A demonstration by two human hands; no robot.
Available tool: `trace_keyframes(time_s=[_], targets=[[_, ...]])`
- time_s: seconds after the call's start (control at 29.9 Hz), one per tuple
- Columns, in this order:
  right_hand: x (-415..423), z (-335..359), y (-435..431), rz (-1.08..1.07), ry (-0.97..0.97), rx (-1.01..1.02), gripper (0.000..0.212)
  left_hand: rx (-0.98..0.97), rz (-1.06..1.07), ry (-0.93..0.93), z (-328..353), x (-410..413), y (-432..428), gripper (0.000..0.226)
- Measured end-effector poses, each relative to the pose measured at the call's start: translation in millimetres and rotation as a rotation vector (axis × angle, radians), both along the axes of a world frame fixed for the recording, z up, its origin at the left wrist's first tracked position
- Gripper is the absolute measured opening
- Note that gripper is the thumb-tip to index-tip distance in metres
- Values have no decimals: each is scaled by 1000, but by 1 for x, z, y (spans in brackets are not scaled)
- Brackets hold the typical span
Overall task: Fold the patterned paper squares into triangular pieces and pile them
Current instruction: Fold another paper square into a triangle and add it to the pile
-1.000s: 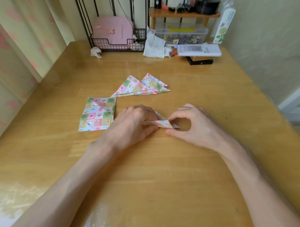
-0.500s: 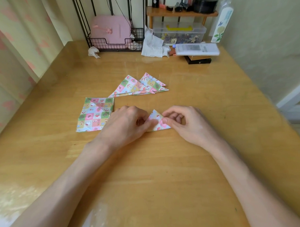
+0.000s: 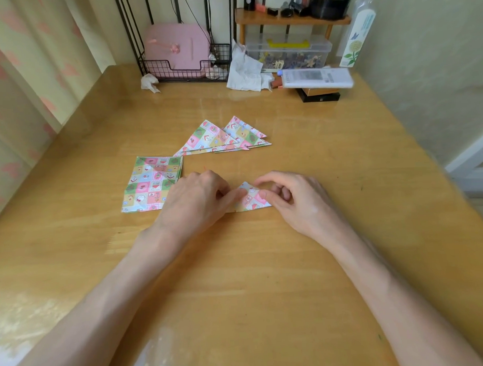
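- Just below the middle of the frame, a small folded triangle (image 3: pixel 250 199) of patterned paper lies flat on the wooden table (image 3: pixel 238 278), its apex pointing toward the top of the frame.
- The left hand (image 3: pixel 197 200) covers the triangle's left part, fingers curled, with the thumb lying across the paper and pinching it.
- The right hand (image 3: pixel 293 200) holds the triangle's right side: its thumb tip presses the right edge, the forefinger arches over to the apex, and the other fingers are tucked in.
- Left of the left hand, just beside its knuckles, sits a stack of unfolded squares (image 3: pixel 150 183) in the same chequered print.
- Above the hands, well apart from them, lies the pile of finished triangles (image 3: pixel 222 138), loosely overlapped and fanned to the right.
- Along the top edge of the table stand a black wire basket (image 3: pixel 184 72) holding a pink case (image 3: pixel 175 45), a crumpled tissue (image 3: pixel 149 83) to its left, and a rumpled white paper (image 3: pixel 244 71) to its right.
- Further right are a clear plastic box (image 3: pixel 288 54) under a little wooden shelf (image 3: pixel 289 19), a white packet (image 3: pixel 316 77) resting on a dark box, and a tall bottle (image 3: pixel 358 33).
- A pale curtain (image 3: pixel 25 67) with pink hearts fills the upper left of the frame.
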State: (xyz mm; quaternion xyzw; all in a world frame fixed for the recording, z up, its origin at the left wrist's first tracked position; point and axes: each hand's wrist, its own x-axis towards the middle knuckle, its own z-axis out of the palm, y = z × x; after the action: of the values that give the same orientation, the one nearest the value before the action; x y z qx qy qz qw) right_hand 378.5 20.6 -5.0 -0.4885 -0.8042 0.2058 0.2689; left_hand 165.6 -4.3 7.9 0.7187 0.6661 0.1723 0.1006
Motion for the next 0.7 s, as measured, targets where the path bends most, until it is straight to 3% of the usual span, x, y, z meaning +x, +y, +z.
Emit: trace_keyframes(time_s=[0.13, 0.43, 0.7], targets=[[-2, 1, 1, -59, 31, -30, 11, 30, 36, 77, -3, 2, 1, 49], [-4, 0, -2, -103, 10, -38, 5, 56, 71, 169, -6, 2, 0, 58], [-5, -2, -3, -101, -30, -19, 10, 20, 112, 211, -1, 4, -2, 57]])
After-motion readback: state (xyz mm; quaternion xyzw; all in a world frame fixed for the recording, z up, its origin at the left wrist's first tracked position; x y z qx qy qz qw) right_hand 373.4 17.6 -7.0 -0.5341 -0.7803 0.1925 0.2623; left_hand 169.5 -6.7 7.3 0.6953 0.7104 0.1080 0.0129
